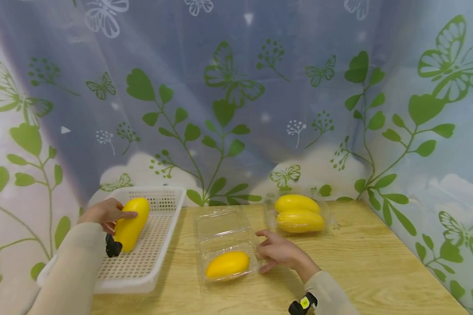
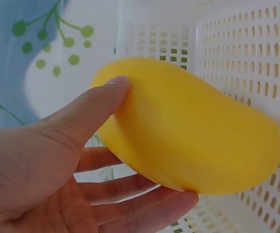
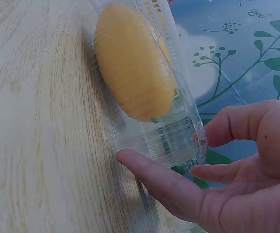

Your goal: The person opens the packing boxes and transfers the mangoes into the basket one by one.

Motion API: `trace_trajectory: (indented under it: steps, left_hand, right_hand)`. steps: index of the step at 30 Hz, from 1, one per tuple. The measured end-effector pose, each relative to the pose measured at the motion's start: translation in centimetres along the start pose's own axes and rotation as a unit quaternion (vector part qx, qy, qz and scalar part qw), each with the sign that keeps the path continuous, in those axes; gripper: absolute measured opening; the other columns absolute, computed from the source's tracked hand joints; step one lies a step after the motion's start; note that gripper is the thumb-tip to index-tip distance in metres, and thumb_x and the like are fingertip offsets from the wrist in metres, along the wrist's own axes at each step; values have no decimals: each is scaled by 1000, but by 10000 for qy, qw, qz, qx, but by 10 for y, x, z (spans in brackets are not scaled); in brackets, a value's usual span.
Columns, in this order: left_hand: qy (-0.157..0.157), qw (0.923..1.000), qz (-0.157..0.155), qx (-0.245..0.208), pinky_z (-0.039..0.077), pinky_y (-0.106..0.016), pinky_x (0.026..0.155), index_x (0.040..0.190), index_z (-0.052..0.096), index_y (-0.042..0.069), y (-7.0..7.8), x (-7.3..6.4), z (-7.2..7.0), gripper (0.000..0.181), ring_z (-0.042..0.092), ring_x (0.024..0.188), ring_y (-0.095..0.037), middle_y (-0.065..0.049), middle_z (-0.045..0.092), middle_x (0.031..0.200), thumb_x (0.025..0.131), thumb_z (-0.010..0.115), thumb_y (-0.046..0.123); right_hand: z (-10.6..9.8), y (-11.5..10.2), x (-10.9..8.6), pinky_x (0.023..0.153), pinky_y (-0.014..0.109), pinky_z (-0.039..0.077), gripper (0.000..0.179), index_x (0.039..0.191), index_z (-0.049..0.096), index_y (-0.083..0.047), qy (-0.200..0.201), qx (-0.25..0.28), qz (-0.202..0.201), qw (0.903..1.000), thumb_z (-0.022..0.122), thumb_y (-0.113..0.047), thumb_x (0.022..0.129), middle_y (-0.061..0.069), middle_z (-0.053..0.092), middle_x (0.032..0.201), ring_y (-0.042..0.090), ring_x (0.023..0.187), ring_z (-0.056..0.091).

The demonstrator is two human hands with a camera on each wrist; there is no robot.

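Note:
My left hand point(image 1: 104, 214) grips a yellow mango point(image 1: 133, 223) over the white basket point(image 1: 167, 245). In the left wrist view the thumb lies on the mango's upper side and the fingers curl under it. At the middle of the table an open clear plastic box point(image 1: 220, 238) has its lid folded back, and one mango point(image 1: 227, 264) lies in its front half. My right hand point(image 1: 280, 251) holds the right end of that box, with the thumb point(image 3: 149, 170) at the near corner and curled fingers at the far edge.
At the back right, a second clear plastic box point(image 1: 270, 218) contains two mangoes point(image 1: 299, 214) side by side. A patterned curtain point(image 1: 236, 131) rises behind the wooden table point(image 1: 378, 262) and along both sides.

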State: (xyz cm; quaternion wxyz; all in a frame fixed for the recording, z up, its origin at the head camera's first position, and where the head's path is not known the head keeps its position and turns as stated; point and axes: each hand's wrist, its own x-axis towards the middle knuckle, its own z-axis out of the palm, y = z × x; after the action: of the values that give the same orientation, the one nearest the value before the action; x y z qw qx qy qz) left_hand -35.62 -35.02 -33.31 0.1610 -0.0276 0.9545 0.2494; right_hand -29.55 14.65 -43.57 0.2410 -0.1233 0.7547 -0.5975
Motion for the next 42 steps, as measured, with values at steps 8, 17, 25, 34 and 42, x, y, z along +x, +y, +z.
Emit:
trace_trajectory:
  steps: [8, 17, 25, 34, 42]
  left_hand:
    - [0, 9996, -16, -282, 65, -40, 79, 141, 39, -23, -11, 9, 3, 86, 72, 93, -31, -33, 63, 123, 100, 64, 48]
    - [90, 9994, 80, -337, 64, -41, 77, 136, 47, -22, -14, 16, 7, 77, 72, 91, -31, -33, 64, 119, 103, 60, 46]
    - [270, 9992, 96, -270, 63, -42, 77, 141, 40, -24, -17, 22, 12, 80, 71, 95, -36, -39, 57, 130, 104, 59, 45]
    - [616, 9976, 15, -301, 62, -43, 78, 137, 45, -23, -21, 24, 23, 72, 67, 93, -37, -38, 57, 129, 101, 66, 36]
    - [618, 9981, -8, 18, 60, -48, 86, 137, 46, -20, -20, 25, 21, 60, 65, 99, -41, -39, 54, 133, 104, 59, 27]
  right_hand:
    - [0, 0, -2, 78, 50, 64, 74, 159, 17, 7, 19, 13, -4, 10000, 53, -4, 96, 41, 40, 143, 23, 87, 52]
    - [0, -1, -1, 78, 49, 64, 74, 160, 17, 7, 41, -10, 44, 10000, 53, -3, 96, 40, 41, 144, 24, 89, 52]
    - [-1, -2, -1, 77, 47, 65, 73, 160, 18, 6, 70, -11, 51, 10000, 54, -4, 96, 40, 40, 144, 26, 96, 57]
    - [-1, -2, -1, 78, 49, 65, 72, 159, 19, 6, 15, -16, 39, 10000, 54, -4, 97, 39, 41, 145, 31, 109, 62]
    - [0, -1, 1, 78, 49, 65, 74, 160, 18, 6, 27, 2, 60, 10000, 54, -3, 96, 40, 40, 145, 27, 99, 59]
